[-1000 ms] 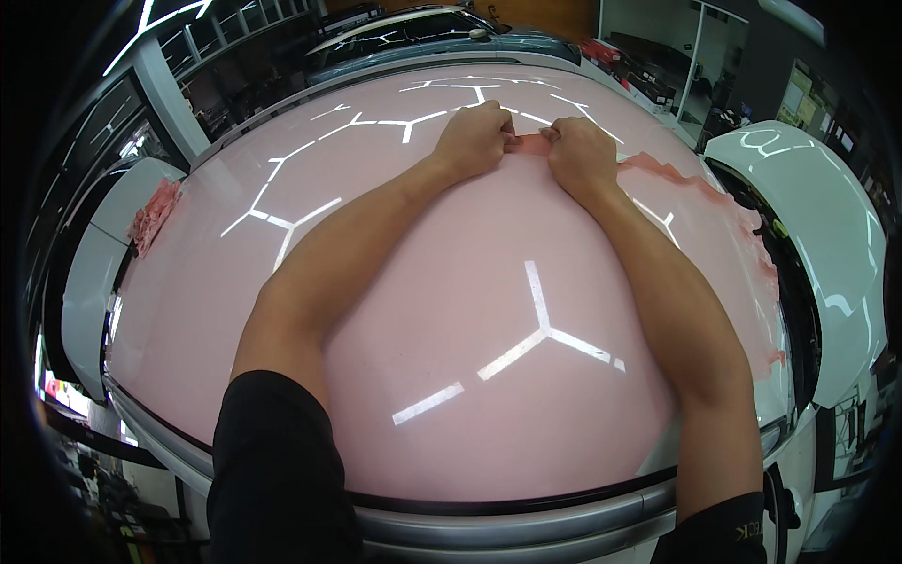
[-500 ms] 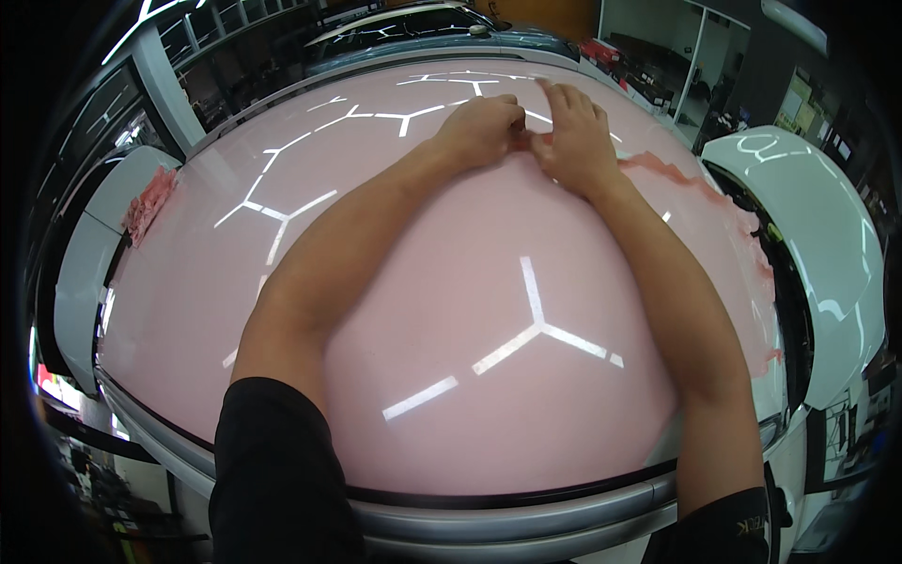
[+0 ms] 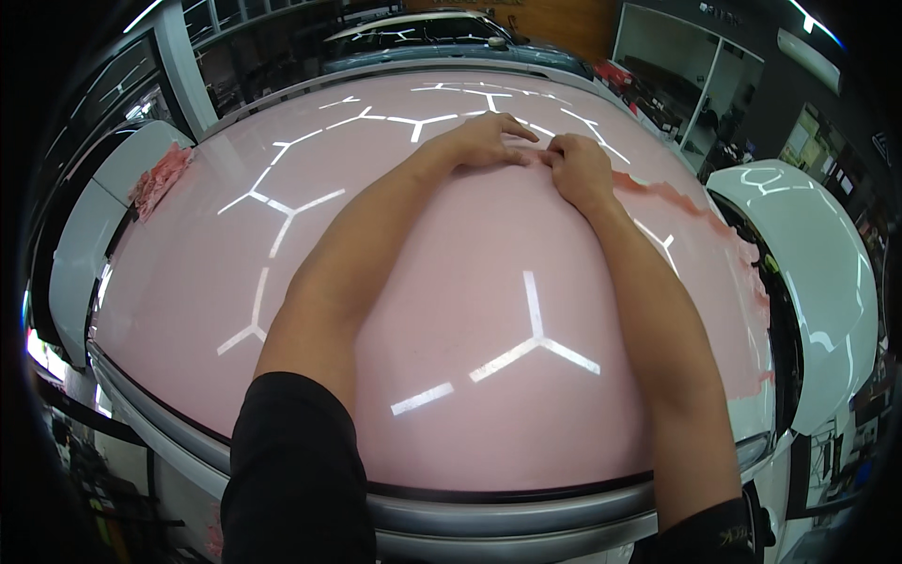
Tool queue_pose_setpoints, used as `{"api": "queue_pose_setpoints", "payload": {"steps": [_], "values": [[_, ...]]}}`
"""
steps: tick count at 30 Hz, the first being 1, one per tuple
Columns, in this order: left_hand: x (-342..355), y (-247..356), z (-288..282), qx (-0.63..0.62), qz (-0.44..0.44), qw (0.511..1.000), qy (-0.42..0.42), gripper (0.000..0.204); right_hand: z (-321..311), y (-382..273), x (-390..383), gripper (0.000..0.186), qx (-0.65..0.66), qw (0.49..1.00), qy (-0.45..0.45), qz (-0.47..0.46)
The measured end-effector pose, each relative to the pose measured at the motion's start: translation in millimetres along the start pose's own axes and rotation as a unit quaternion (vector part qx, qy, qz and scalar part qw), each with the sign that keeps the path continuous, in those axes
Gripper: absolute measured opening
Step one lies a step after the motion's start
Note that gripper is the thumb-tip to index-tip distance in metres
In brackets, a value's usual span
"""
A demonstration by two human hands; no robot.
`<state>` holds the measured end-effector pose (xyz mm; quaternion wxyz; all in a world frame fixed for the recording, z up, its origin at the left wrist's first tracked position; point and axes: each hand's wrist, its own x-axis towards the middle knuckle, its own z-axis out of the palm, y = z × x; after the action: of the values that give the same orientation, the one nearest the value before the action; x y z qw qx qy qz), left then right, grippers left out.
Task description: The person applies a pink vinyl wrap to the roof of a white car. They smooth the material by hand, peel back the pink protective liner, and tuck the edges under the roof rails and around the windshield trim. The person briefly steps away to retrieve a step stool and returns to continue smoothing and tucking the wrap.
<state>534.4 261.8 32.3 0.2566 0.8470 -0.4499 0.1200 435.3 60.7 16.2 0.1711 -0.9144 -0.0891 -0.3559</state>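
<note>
A glossy pink film (image 3: 451, 310) covers most of a car roof. Both my arms stretch across it toward the far middle. My right hand (image 3: 581, 172) is closed, its fingertips pinching a small bit of the film. Right beside it, my left hand (image 3: 489, 141) rests low over the film with index finger and thumb apart, the thumb near the pinched bit. From the right hand a ragged, lifted film edge (image 3: 672, 191) runs toward the right side of the roof. The underside of my fingers is hidden.
Crumpled pink film (image 3: 162, 179) lies at the roof's left end. A raised white panel (image 3: 817, 282) stands at the right, past a dark gap. The silver roof rail (image 3: 507, 520) runs along the near edge. Another car (image 3: 423, 36) is parked beyond the roof.
My left hand has opened from a closed grip, its index finger and thumb now apart. My right hand has gone from raised, extended fingers to a pinch. The view has shifted slightly.
</note>
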Motion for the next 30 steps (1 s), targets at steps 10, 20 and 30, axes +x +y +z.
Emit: {"api": "queue_pose_setpoints", "payload": {"steps": [10,20,30], "values": [[-0.7,33.3,14.5,0.002,-0.052,0.998,0.046,0.019,-0.2,-6.2,-1.7,0.021,-0.026,0.999,-0.014,0.014],[-12.5,41.1,20.2,0.072,0.039,0.991,0.102,0.019,-2.9,-6.7,-6.2,0.019,-0.021,1.000,0.015,0.014],[-10.4,31.3,14.6,0.027,0.039,0.993,0.107,0.011,-1.6,-16.8,-5.3,0.026,-0.083,0.996,-0.020,0.010]]}}
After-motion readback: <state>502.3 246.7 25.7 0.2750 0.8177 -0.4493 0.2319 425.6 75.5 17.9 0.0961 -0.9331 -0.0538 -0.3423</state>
